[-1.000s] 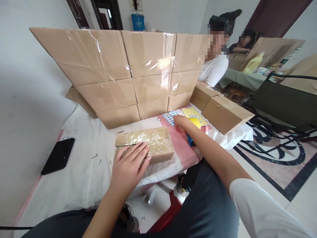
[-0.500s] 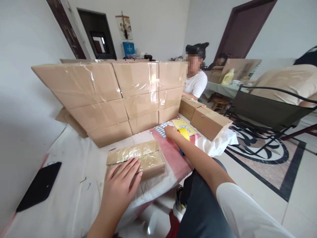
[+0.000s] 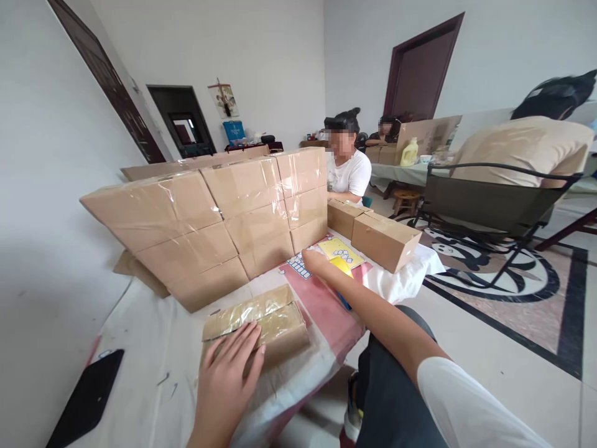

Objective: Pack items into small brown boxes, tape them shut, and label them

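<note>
My left hand (image 3: 229, 381) lies flat, fingers spread, on the near edge of a small cardboard box (image 3: 263, 323) covered in clear tape. It sits on the white-covered table (image 3: 153, 354). My right hand (image 3: 313, 261) reaches forward over the pink cloth (image 3: 321, 305). It touches a yellow object (image 3: 342, 266) beside a sheet of small blue-and-white stickers (image 3: 298, 266) and a yellow card (image 3: 340, 250). Whether the fingers grip anything is hidden from me.
A wall of stacked taped boxes (image 3: 219, 218) stands behind the table. Two more boxes (image 3: 375, 233) lie at the right. A black phone (image 3: 86, 401) lies at the near left. A seated person in white (image 3: 347, 174) works behind; a folding chair (image 3: 489, 205) stands right.
My view has tilted upward, so more of the room shows. Both hands keep their places: left on the small box, right at the yellow object.
</note>
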`<state>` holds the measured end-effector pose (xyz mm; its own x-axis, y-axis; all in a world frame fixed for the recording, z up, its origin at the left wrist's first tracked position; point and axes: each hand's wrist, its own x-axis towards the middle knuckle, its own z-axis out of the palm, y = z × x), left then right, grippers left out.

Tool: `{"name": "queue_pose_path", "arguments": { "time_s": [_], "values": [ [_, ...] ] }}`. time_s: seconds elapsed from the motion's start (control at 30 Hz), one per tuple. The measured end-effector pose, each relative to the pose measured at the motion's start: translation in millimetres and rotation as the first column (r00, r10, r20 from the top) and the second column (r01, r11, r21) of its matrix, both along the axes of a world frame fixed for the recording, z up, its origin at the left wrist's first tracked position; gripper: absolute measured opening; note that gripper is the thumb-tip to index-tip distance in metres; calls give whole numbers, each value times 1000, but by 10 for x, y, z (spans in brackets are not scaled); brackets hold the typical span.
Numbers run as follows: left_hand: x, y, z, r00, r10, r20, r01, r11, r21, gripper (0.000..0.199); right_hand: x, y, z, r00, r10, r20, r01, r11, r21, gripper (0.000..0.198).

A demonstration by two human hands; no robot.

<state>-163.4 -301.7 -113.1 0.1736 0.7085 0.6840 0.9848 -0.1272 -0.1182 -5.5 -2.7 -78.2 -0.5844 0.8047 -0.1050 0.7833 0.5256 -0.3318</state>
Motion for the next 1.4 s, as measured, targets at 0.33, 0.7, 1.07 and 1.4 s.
{"name": "queue_pose_path", "arguments": {
  "time_s": [0.33,0.7,1.07,1.4],
  "values": [
    [219,255,490,900,41,433,-55,998,19,17,386,-660,443,670,274,-690,-506,849,-155,15],
    [610,960,952,758,58,650,73,982,-173,24,596,-851,565,536,422,-731,-591,806,32,9],
    [-121,508,958,687,282,670,-390,921,12,26,505,-313,489,723,199,-661,-317,946,-62,16],
    [-330,119,735,394,183,901,-264,961,-80,29,112,191,39,951,-1,-308,-28,996,-90,13]
  ]
}}
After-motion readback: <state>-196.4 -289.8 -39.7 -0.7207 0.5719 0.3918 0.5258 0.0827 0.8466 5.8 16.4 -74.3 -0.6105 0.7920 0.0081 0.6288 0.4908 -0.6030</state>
